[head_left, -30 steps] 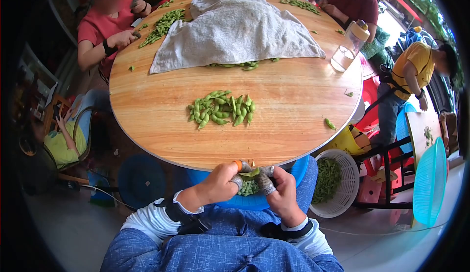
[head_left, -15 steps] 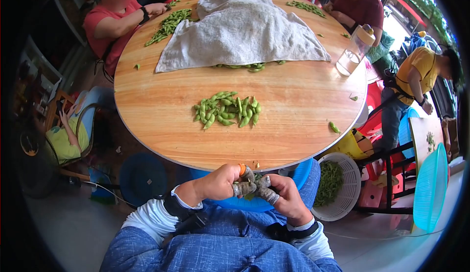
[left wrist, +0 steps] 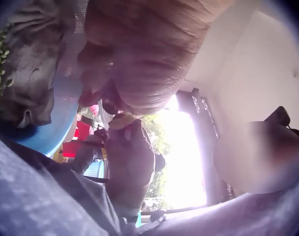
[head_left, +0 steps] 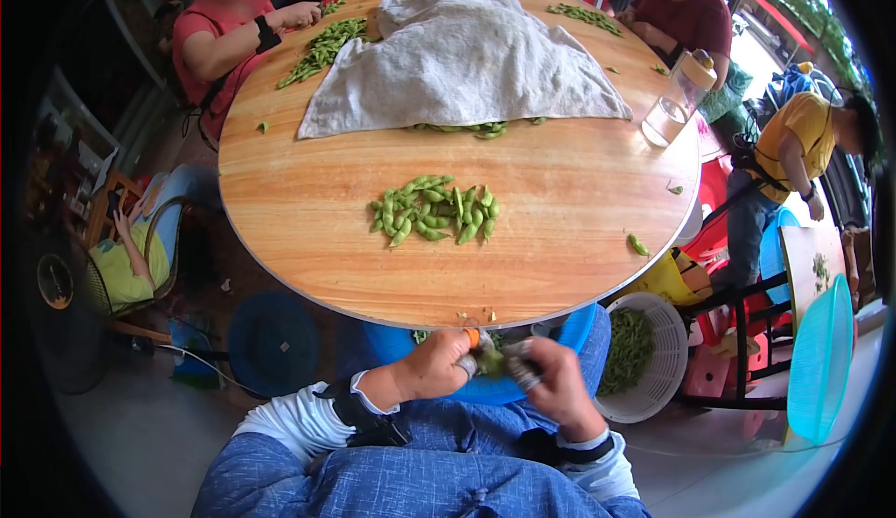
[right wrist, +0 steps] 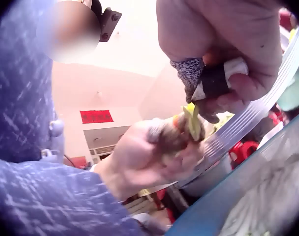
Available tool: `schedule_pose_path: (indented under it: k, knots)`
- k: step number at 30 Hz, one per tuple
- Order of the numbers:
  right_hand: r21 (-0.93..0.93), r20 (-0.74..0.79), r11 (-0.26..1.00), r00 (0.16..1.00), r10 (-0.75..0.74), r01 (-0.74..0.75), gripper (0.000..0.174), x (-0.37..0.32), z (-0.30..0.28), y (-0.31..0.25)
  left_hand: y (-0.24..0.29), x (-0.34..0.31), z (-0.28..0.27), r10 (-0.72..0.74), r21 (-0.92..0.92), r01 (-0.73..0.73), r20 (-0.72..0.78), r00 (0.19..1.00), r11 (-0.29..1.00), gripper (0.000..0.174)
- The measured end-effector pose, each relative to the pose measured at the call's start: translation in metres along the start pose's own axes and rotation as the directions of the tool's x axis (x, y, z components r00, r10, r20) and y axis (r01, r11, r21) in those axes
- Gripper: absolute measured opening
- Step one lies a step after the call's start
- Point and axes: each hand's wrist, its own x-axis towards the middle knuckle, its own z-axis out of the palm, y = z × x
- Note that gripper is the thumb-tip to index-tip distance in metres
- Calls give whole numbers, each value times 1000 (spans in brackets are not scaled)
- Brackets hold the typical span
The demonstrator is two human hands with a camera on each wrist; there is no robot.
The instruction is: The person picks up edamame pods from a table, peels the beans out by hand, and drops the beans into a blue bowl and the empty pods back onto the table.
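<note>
In the head view my left hand [head_left: 431,366], with an orange band and grey cloth covers on its fingers, pinches a green edamame pod [head_left: 488,361] over a blue basin [head_left: 583,327] at the lap. My right hand [head_left: 560,385], blurred there, closes in on the pod from the other side. The right wrist view shows the split yellow-green pod [right wrist: 191,122] in the left hand's fingers. Right at its upper end, the right hand's covered thumb and taped finger [right wrist: 212,82] pinch together. In the left wrist view the left hand [left wrist: 144,54] hides most of the pod.
On the round wooden table [head_left: 420,285] lie a small pile of edamame pods [head_left: 434,210], a grey-white towel [head_left: 467,61] over more pods, and a bottle [head_left: 677,103]. A white basket [head_left: 644,359] of pods stands at right. Other people sit around the table.
The hands came together over the pod, hiding it, then the right hand drew slightly to the right, blurred. The head view shifted a little. The person in red at left reached forward along the table.
</note>
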Motion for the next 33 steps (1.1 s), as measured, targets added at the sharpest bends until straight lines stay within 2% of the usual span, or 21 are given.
schedule_pose_path:
  k: [1, 2, 3, 4, 5, 6, 8, 9, 12, 14, 15, 16, 19, 22, 23, 24, 26, 27, 29, 30, 33]
  knots:
    - [-19, -105, 1000, 994, 16, -18, 10, -3, -13, 2, -5, -1, 0, -1, 272, -22, 83, 997, 962, 26]
    - [-207, -232, 978, 972, -41, -9, 10, -5, -34, 3, -4, -4, 0, 35, 293, -73, 132, 991, 953, 27]
    - [-320, -392, 942, 919, -34, -101, 8, -9, -56, 6, 9, -4, -1, 70, 311, -125, 182, 981, 942, 29]
    - [-465, -517, 878, 840, -164, -114, 10, -7, -75, 4, 18, -5, -2, 103, 328, -177, 232, 967, 928, 31]
    - [-435, -630, 871, 768, -114, -227, 13, -12, -89, -3, 19, -8, -5, 138, 370, -222, 239, 961, 902, 33]
    - [-531, -669, 791, 724, -170, -305, 16, -22, -107, 7, 21, -9, -9, 182, 340, -249, 217, 959, 907, 31]
    - [-395, -774, 892, 603, -192, -222, 14, -25, -115, 12, 24, -11, -18, 268, 278, -307, 169, 948, 910, 26]
    - [-336, -800, 938, 552, -234, -89, 16, -18, -106, 7, 28, -15, -23, 218, 175, -232, 95, 971, 957, 20]
    - [-229, -669, 964, 697, -259, 139, 18, 3, -65, 3, 43, -11, -49, 175, 227, -126, -207, 963, 966, 18]
    - [-212, -446, 964, 863, -240, 159, 19, 17, -20, -17, 39, 1, -75, 170, 499, 16, -325, 930, 866, 18]
    - [-92, -352, 983, 918, -183, 161, 22, 24, 6, -3, 39, 10, -88, 249, 592, -27, -297, 922, 805, 18]
    - [-204, -233, 913, 888, -395, 353, 23, 36, 28, -16, 40, 20, -100, 325, 677, -69, -259, 909, 733, 19]
    - [-80, 196, 902, 894, -404, 425, 28, 62, 77, -13, 16, 38, -121, 260, 757, -47, -164, 952, 651, 22]
    - [-229, 210, 813, 843, -496, 535, 24, 78, 78, -8, 3, 47, -123, 219, 785, -43, -119, 968, 618, 22]
    - [-334, 141, 770, 837, -529, 543, 29, 85, 59, 0, 1, 48, -122, 248, 801, -76, -93, 964, 594, 18]
    - [-382, 4, 774, 838, -546, 506, 24, 89, 36, 16, -3, 48, -123, 230, 815, -64, -86, 969, 575, 17]
    - [-619, -192, 722, 832, -521, 310, 15, 95, -22, 33, -9, 49, -124, 199, 844, -45, -74, 977, 535, 17]
    - [-705, -337, 700, 815, -471, 114, 10, 89, -47, 22, -9, 48, -124, 219, 856, -42, -84, 972, 515, 15]
    - [-527, -523, 843, 741, -421, 106, 14, 75, -89, 32, -6, 48, -119, 260, 880, -38, -98, 961, 473, 14]
    - [-321, -607, 944, 748, -268, 77, 15, 63, -95, 33, 0, 48, -114, 271, 846, -44, -120, 955, 532, 14]
    - [208, -491, 975, 870, 42, 71, 16, 34, -65, 0, 25, 40, -90, 269, 681, -52, -217, 939, 730, 16]
